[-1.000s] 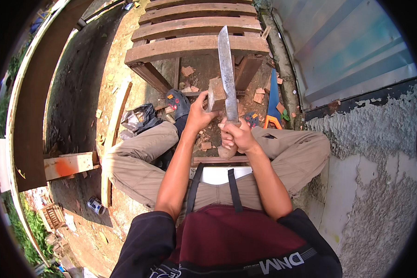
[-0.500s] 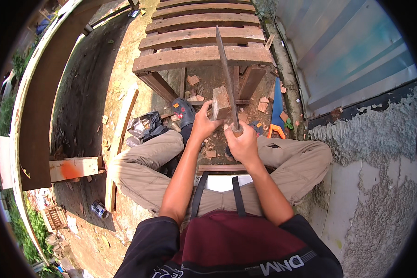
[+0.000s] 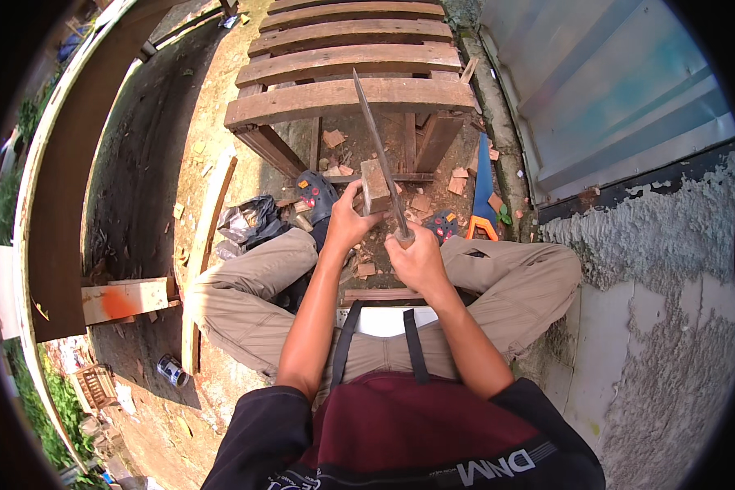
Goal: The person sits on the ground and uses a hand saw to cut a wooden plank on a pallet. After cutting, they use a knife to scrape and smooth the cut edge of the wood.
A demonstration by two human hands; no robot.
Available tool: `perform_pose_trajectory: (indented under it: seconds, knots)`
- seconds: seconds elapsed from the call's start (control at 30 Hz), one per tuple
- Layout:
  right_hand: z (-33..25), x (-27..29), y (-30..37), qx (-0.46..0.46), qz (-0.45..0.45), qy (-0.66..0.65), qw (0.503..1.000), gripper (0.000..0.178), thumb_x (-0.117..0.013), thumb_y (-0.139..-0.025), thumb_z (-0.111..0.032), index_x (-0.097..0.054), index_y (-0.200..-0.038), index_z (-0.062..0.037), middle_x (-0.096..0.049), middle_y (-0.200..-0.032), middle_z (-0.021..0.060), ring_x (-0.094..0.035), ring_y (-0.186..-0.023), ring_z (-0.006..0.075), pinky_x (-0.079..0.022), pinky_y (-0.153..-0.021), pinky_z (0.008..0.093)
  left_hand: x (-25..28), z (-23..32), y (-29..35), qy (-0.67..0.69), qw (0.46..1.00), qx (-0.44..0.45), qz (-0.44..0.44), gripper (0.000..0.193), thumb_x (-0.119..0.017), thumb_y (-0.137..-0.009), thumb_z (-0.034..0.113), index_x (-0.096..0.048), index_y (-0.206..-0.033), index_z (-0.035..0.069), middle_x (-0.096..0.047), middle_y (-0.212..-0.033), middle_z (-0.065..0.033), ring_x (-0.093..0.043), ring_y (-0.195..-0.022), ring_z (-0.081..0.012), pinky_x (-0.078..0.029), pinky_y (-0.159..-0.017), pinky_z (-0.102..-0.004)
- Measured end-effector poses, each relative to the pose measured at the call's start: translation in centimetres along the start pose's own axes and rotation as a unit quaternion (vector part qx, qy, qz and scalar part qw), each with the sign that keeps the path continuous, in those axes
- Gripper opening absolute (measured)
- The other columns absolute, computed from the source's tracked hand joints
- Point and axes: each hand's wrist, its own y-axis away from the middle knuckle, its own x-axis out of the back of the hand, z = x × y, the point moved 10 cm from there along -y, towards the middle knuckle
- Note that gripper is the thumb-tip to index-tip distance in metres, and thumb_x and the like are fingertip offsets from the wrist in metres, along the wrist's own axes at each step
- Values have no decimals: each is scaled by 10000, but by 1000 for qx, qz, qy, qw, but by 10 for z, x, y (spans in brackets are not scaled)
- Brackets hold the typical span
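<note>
My left hand [image 3: 349,219] is wrapped round the lower left side of a short wooden block [image 3: 376,184], which it holds up between my knees. Just right of it, my right hand [image 3: 418,260] grips a machete [image 3: 379,147] by the handle. The long narrow blade points away and slightly left, its tip over the front slat of a wooden slatted bench [image 3: 343,96]. Blade and block lie close side by side; whether they touch, I cannot tell. My fingers hide most of the machete's handle.
A handsaw [image 3: 483,184] with an orange handle lies by the right wall. Wood chips [image 3: 457,184] litter the ground under the bench. At left are a crumpled dark plastic bag [image 3: 257,220], a long plank [image 3: 208,261] and a can [image 3: 171,370]. A metal sheet wall [image 3: 596,106] stands at right.
The machete's blade has swung left, and its tip is now lower in the picture. My right hand and the block have shifted a little left.
</note>
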Motion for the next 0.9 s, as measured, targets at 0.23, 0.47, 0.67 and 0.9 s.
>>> perform_pose_trajectory:
  seconds: [0.23,0.47,0.67,0.9]
  knots:
    - [8,-23,20,-178,-159,-314,919,129,-644,-974,-143,-574,-929,-45,-543,-636,-3,-513,-485,80,-421,-439,292,0,-12,-2,11,1000,-5,-12,719,-901,-710,90,-564,-1342,33,-722,-1210,-154,-687,-1134,-199,-528,-986,-346]
    - [-109,50,37,72,70,-140,985,127,-666,-899,-50,-576,-863,32,-649,-656,124,-655,-603,170,-473,-565,324,-1,-21,1,0,1000,-4,0,715,-897,-705,102,-566,-1335,27,-724,-1192,-169,-690,-1135,-215,-533,-987,-353]
    - [13,9,15,1,56,46,997,154,-664,-901,-128,-615,-844,6,-642,-660,82,-615,-578,141,-485,-552,329,-9,0,1,-18,1000,-5,-25,717,-876,-726,76,-542,-1351,-33,-713,-1206,-145,-671,-1109,-186,-503,-997,-334]
    - [45,-23,19,-163,-81,-217,959,264,-699,-860,-189,-647,-912,64,-686,-725,180,-687,-676,266,-547,-687,415,13,12,8,225,972,-55,-30,688,-701,-895,243,-437,-1482,-1,-588,-1377,-139,-568,-1274,-239,-483,-1058,-397]
